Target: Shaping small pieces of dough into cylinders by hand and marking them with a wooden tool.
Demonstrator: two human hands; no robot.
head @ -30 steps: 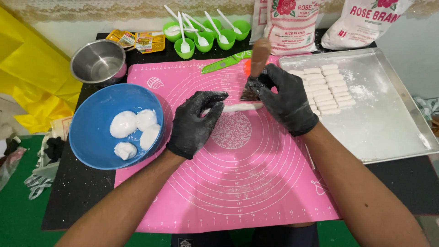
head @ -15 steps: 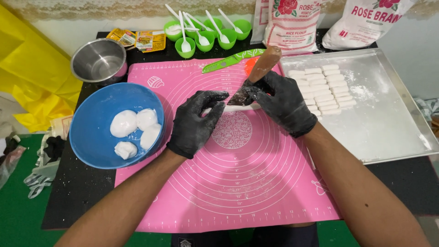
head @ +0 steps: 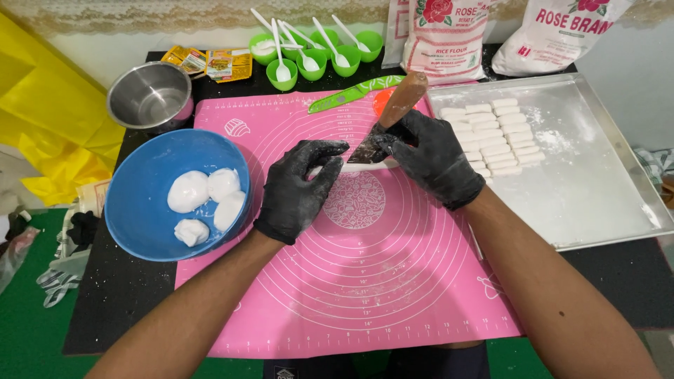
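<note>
Your gloved right hand (head: 434, 156) clenched the wooden-handled metal scraper (head: 382, 130) over the white dough strip (head: 365, 167), which your left hand (head: 298, 188) pinched.

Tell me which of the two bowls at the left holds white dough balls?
The big blue bowl beside the pink mat holds four white dough balls. The smaller shiny steel bowl behind it looks empty.
</note>
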